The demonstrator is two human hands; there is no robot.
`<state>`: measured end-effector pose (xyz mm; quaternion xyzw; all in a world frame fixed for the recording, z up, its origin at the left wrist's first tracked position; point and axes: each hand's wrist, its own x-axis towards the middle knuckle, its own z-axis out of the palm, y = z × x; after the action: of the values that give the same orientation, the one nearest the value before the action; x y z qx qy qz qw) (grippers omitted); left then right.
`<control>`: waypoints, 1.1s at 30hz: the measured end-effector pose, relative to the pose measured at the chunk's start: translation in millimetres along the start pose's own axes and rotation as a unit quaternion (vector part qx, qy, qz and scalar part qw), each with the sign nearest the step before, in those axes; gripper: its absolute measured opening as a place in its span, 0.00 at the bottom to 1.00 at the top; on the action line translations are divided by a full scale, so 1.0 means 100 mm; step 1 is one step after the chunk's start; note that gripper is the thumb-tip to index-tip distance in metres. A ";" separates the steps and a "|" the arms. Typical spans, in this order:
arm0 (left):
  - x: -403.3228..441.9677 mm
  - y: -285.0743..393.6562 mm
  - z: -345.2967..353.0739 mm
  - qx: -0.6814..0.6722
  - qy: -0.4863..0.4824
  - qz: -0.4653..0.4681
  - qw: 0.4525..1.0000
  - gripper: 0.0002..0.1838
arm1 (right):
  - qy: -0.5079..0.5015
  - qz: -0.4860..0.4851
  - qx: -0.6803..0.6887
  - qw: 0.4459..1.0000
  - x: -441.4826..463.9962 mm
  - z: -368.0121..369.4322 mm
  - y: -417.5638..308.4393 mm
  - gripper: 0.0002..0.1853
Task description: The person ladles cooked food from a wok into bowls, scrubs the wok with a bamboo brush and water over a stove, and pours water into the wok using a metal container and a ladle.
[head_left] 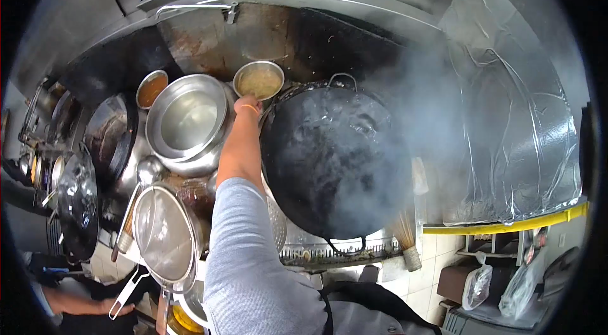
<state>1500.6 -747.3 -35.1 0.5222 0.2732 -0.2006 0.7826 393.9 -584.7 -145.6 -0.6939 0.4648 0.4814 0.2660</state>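
Note:
My left hand (pixel 248 104) reaches to the near edge of a small metal bowl (pixel 269 82) with yellowish contents. An orange band circles the wrist. The fingertips are too indistinct against the bowl's contents to show whether they are apart or closed, or hold anything. Right beside the hand, a large black wok (pixel 335 170) gives off thick smoke or steam over its dark inside. A wide metal basin of clear liquid (pixel 190 121) stands left of my forearm. My right hand is out of view.
A bowl of orange-brown sauce (pixel 152 90), a ladle (pixel 149 170) and a mesh strainer (pixel 163 233) are at left. A co-worker's hand (pixel 119 307) is at lower left. A bamboo brush (pixel 408 246) lies right of the wok, near foil-covered panelling (pixel 513 139).

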 end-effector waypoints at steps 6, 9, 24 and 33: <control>0.08 0.03 0.04 0.113 0.027 0.093 0.989 0.05 | 0.023 0.074 0.099 0.992 -0.20 -0.06 -0.44 0.23; -0.36 0.26 0.21 0.012 0.035 0.175 0.984 0.03 | 0.027 0.092 0.137 0.986 -0.24 -0.04 -0.59 0.23; -0.86 0.79 0.63 0.615 0.088 0.339 0.707 0.08 | 0.037 0.142 0.246 0.958 -0.37 0.39 -1.01 0.21; -0.91 0.82 0.88 0.707 0.084 0.439 0.548 0.13 | 0.079 0.192 0.270 0.940 -0.64 0.98 -0.89 0.20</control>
<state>1499.0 -795.8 107.1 0.9762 -0.1560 0.0843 0.1251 425.6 -441.6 -132.5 -0.5288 0.7216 0.3233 0.3084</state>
